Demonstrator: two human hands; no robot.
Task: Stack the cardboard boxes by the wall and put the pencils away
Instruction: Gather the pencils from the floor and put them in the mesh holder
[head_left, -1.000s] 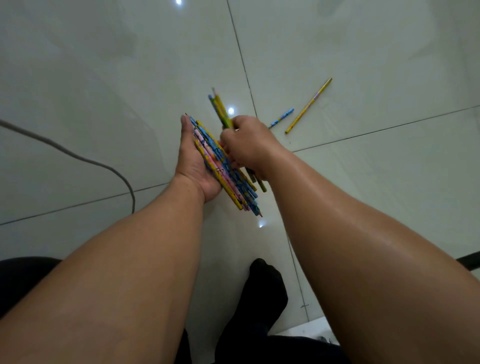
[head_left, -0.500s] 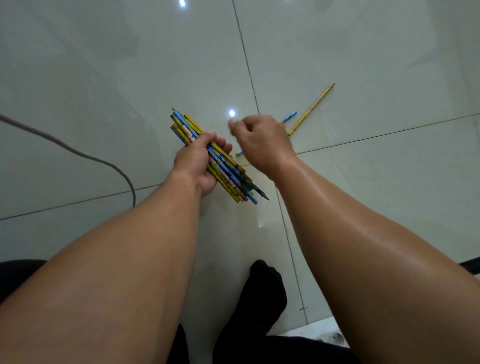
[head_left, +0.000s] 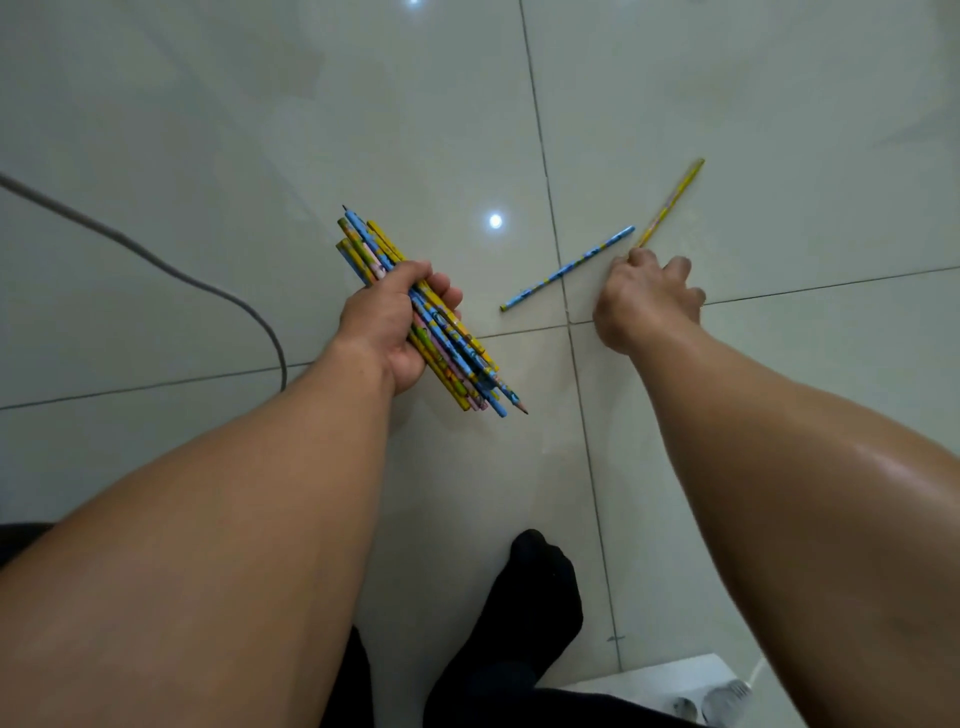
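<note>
While the left hand (head_left: 387, 325) grips the pencil bundle (head_left: 457, 358) on the left, the right hand (head_left: 644, 296) is down at the floor (head_left: 779, 374), well apart from it, with fingertips at the near end of the yellow pencil (head_left: 672, 200); the back of the hand hides whether they pinch it, can't tell. Both loose pencils lie slanted near-left to far-right: yellow runs away from the right hand, and the blue pencil (head_left: 569, 267) sits just left of it. Right hand is nearer to both, so it likely does the pickup.
</note>
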